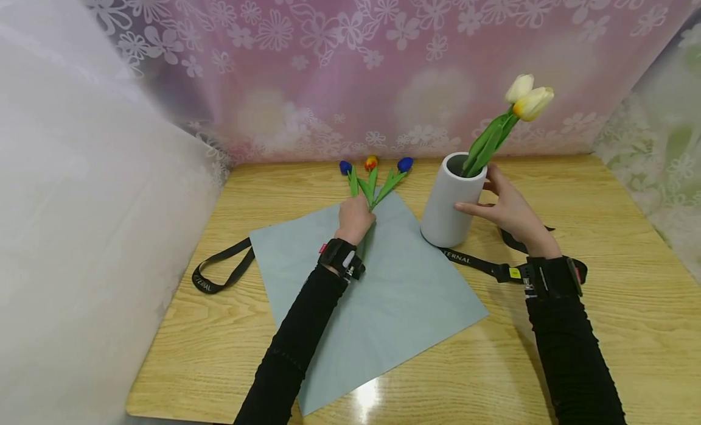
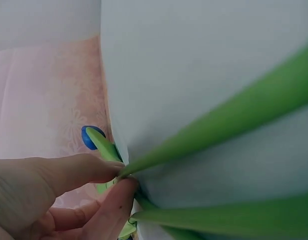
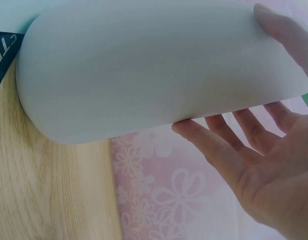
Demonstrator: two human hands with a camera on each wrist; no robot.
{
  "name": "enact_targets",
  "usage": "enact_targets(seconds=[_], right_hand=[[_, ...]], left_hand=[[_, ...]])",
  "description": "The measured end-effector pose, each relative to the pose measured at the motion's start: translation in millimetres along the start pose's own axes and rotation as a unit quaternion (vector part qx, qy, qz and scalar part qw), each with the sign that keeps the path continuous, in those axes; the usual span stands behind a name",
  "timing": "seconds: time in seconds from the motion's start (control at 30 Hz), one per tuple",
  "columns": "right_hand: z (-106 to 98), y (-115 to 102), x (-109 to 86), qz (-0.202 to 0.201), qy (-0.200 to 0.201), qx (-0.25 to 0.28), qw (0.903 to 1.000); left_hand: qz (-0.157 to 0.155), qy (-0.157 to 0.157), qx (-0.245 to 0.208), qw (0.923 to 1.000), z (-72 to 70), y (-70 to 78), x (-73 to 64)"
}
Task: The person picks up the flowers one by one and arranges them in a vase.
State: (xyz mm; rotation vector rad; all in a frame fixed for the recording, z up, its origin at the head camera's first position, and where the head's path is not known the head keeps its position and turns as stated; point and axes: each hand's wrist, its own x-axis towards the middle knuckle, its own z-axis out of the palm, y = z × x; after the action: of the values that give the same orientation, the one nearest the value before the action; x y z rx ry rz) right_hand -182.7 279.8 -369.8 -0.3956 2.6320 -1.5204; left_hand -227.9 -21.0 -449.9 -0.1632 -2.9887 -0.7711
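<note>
My left hand [image 1: 356,219] pinches the green stems of several tulips, two with blue heads [image 1: 404,164] and one red-and-yellow head [image 1: 371,162]. Beneath them lies a pale blue-grey sheet [image 1: 405,309]. In the left wrist view, thumb and fingers meet on the stems, with long green parts [image 2: 233,117] trailing toward the camera. At the right stands a white vase [image 1: 448,212] holding white tulips [image 1: 533,103] that lean right. My right hand [image 1: 512,212] grips the vase's upper part, thumb in front and fingers along the far side; the right wrist view shows fingertips touching its wall [image 3: 119,75].
A black lettered strap [image 1: 471,259] runs past the vase's base toward the right wrist. Another black strap loop [image 1: 219,270] pokes out left of the sheet. Behind the wooden table [image 1: 202,352] hangs a pink floral curtain [image 1: 350,78].
</note>
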Motion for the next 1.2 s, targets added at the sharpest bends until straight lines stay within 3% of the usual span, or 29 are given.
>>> enact_targets(seconds=[0.27, 0.37, 0.47, 0.7, 1.03, 1.2], right_hand=[[0.9, 0.1, 1.0, -0.001, 0.0, -0.002, 1.0], [0.9, -0.5, 0.7, 0.001, 0.001, -0.003, 1.0], [0.4, -1.3, 0.5, 0.0, 0.001, -0.002, 1.0], [0.6, -1.5, 0.2, 0.003, -0.002, -0.002, 1.0], [0.2, 0.2, 0.9, -0.003, -0.002, 0.004, 1.0], [0.1, -0.7, 0.7, -0.001, 0.0, 0.005, 1.0]], left_hand=[[0.01, -0.009, -0.026, 0.9996, -5.1, -7.7, -1.2], [0.015, -0.025, -0.047, 0.9985, -7.0, -11.4, -0.7], [-0.002, -0.048, -0.087, 0.9951, -9.8, -14.6, -0.7], [-0.051, -0.058, -0.204, 0.9759, -17.0, -18.6, -5.4], [-0.057, -0.05, -0.315, 0.9461, -28.6, -15.3, -14.4], [-0.042, -0.055, -0.334, 0.9402, -31.8, -11.5, -19.1]])
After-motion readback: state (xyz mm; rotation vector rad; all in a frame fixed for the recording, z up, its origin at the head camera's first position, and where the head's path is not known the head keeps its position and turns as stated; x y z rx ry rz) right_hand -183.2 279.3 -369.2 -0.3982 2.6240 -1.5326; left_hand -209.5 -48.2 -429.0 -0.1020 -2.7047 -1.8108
